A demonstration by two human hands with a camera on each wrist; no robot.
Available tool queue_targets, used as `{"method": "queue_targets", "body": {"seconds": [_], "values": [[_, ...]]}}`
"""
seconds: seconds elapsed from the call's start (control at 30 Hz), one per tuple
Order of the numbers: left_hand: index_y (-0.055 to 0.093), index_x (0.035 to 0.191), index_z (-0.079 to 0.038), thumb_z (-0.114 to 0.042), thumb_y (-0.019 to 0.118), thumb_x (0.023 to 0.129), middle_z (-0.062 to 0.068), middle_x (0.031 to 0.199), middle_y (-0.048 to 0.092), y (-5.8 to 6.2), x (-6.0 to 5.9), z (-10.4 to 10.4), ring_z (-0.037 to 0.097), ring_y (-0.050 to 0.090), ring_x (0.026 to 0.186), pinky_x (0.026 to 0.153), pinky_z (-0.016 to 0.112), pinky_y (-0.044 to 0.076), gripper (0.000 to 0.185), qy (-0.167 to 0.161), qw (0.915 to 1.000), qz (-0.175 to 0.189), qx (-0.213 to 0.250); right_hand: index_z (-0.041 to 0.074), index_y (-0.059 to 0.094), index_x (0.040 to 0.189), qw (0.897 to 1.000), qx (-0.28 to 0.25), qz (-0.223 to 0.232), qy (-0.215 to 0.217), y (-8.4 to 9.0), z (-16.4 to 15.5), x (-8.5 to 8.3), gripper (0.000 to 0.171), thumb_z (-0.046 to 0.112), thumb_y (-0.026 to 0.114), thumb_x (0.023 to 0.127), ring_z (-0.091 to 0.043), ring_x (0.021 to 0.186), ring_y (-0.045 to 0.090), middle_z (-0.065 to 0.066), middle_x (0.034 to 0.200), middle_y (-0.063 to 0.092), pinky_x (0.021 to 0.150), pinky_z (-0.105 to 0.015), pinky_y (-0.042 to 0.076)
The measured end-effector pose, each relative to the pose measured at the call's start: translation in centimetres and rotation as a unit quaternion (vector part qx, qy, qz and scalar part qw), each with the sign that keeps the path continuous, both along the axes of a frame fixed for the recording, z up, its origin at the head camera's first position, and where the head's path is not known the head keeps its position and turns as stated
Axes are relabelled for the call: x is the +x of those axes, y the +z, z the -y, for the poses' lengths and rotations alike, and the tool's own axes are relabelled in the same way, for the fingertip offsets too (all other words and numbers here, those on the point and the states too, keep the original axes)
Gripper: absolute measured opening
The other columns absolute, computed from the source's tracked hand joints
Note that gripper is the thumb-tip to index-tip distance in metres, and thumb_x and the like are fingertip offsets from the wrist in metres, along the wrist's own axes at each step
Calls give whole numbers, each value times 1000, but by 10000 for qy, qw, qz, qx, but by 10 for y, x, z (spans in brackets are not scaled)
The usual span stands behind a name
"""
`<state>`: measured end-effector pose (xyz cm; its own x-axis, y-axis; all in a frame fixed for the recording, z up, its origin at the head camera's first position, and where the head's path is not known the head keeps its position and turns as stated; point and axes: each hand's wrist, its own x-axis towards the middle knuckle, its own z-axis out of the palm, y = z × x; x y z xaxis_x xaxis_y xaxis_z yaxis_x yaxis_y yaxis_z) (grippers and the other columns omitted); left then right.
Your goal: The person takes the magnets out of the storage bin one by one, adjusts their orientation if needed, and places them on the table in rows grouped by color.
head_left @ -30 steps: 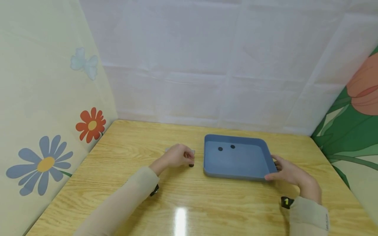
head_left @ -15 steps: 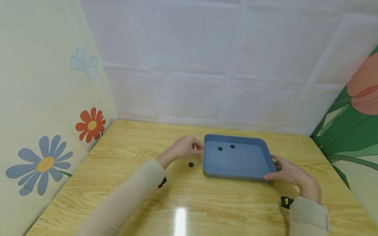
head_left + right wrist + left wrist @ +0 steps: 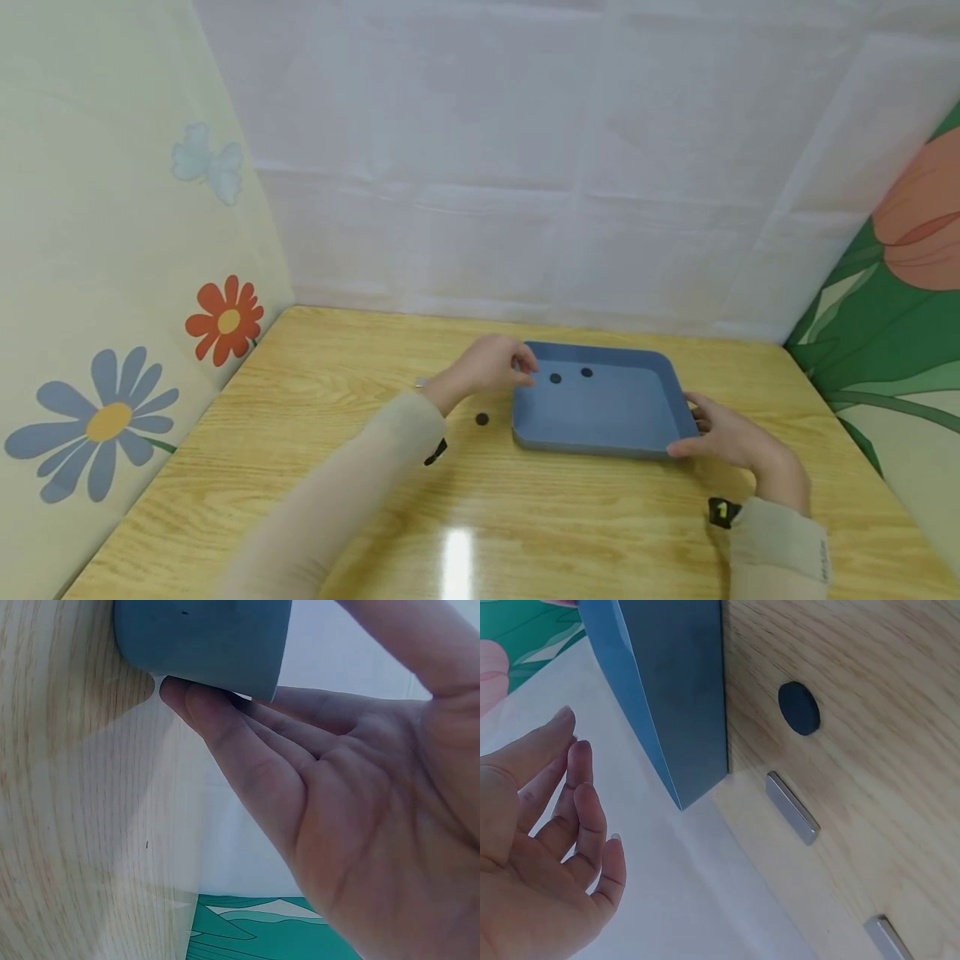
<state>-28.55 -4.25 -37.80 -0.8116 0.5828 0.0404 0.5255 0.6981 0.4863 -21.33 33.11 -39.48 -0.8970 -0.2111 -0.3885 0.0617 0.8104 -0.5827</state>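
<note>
Two discs (image 3: pixel 570 375) already lay in the tray (image 3: pixel 600 417), just past the left hand (image 3: pixel 491 367) (fingers loose, holding nothing visible). The right hand (image 3: pixel 723 433) steadied the tray's near corner with straight fingers. One disc (image 3: pixel 482 419) and bars (image 3: pixel 791 808) remained outside.

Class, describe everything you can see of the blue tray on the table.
The blue tray is a shallow rectangle with rounded corners and low raised walls, apparently matte plastic. It lies flat on the wooden table. Two small dark discs lie inside near its far wall. The right hand touches its right near corner; the left hand hovers at its left far corner.
</note>
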Motion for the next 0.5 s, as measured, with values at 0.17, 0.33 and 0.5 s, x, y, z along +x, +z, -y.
{"method": "queue_targets", "body": {"seconds": [0.17,0.33,0.5], "values": [[79,114,-11,-22,77,94,1,107,77,0,-3,-9,15,67,95,84,32,56,23,-37,10000,24,-36,-8,8,162,10000,-10,4,-1,0,0,0,117,48,80,88,-61,139,38,-46,154,31,106,-66,45],[79,114,-10,-21,77,94,1,108,78,-3,-8,-18,16,68,96,85,32,57,23,-51,9999,128,-48,-9,9,161,10000,1,-52,36,1,1,1,116,46,80,89,-61,138,38,-46,153,31,105,-66,45],[79,114,-11,-21,77,94,1,110,78,-7,-12,-24,17,69,101,88,33,57,22,-23,9998,158,-136,-8,9,162,9999,-2,-113,6,1,2,3,116,46,80,88,-61,138,38,-46,153,31,105,-65,46]]}}
